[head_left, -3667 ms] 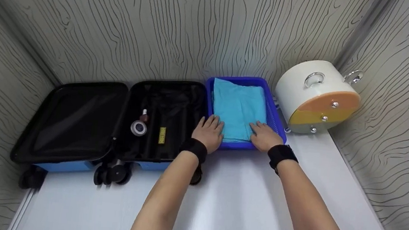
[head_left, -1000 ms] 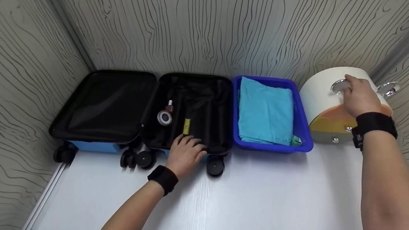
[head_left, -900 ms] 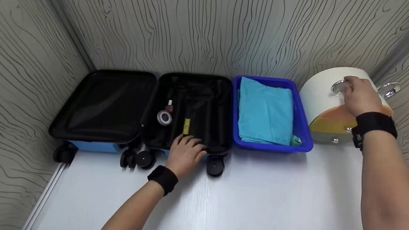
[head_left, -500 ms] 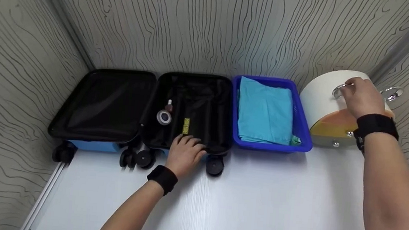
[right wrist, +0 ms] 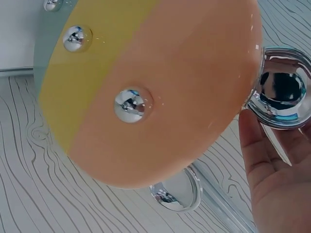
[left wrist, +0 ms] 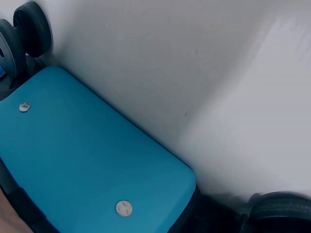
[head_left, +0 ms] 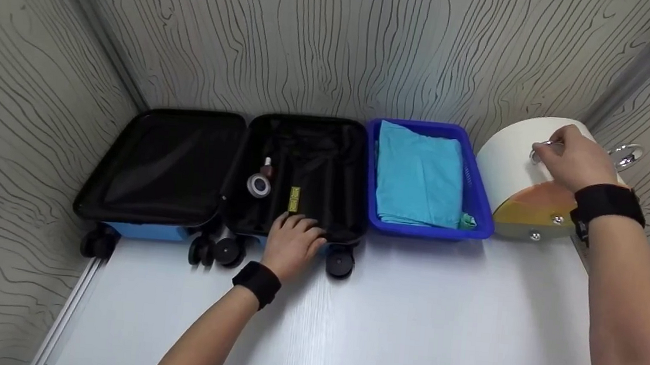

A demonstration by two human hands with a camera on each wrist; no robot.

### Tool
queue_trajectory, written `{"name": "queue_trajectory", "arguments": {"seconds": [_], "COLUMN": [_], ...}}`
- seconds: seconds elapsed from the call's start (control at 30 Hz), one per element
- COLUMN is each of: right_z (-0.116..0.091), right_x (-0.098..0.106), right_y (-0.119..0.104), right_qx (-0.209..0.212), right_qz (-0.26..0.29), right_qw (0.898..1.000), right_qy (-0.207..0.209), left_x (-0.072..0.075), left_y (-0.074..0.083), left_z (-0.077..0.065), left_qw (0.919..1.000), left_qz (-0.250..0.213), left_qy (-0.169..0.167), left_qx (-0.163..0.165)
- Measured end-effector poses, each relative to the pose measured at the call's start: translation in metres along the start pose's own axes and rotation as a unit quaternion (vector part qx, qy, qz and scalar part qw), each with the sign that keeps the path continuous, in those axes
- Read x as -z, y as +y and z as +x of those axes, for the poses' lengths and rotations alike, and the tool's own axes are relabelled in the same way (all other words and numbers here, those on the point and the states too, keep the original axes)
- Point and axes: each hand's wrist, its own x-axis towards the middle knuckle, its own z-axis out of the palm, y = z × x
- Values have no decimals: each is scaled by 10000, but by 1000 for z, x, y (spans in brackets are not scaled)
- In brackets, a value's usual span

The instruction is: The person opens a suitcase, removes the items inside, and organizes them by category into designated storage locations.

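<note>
My right hand (head_left: 582, 159) grips a chrome ring handle (right wrist: 282, 90) on a round white box (head_left: 507, 148). The thumb lies against the ring and the fingers go behind it. On the box's front are orange, yellow and grey-green drawers with round silver knobs (right wrist: 130, 105). My left hand (head_left: 291, 247) rests on the near rim of an open suitcase (head_left: 326, 171), its fingers bent loosely over the edge. In the left wrist view, only a bit of that hand shows beside the suitcase's blue shell (left wrist: 92, 150).
A blue basket (head_left: 429, 233) with folded turquoise cloth (head_left: 418, 176) stands between suitcase and box. A round tin (head_left: 259, 185) and a small brown bottle with a white cap (head_left: 267, 168) lie in the suitcase. Its lid half (head_left: 168, 163) lies left. Walls stand behind and at both sides.
Earlier both hands were on the cloth in the basket; since then they parted to the suitcase rim and the handle. Over the last second the box shifted slightly toward me and right.
</note>
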Motion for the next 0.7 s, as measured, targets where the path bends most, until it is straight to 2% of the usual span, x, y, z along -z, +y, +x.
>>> {"name": "queue_trajectory", "arguments": {"seconds": [0.3, 0.43, 0.7], "right_z": [-2, -4, -10], "right_x": [9, 17, 31], "right_y": [0, -3, -10], "right_qx": [292, 481, 569], "right_qz": [-384, -533, -721], "right_qw": [9978, 9946, 9867], "right_qy": [-459, -752, -1339], "left_x": [-2, -2, -3], "left_y": [-2, -2, -1], "left_z": [2, 2, 2], "left_qw": [10000, 10000, 9999], "left_qz": [-37, -57, -30], "left_qy": [-48, -44, -135], "left_qx": [68, 54, 64]}}
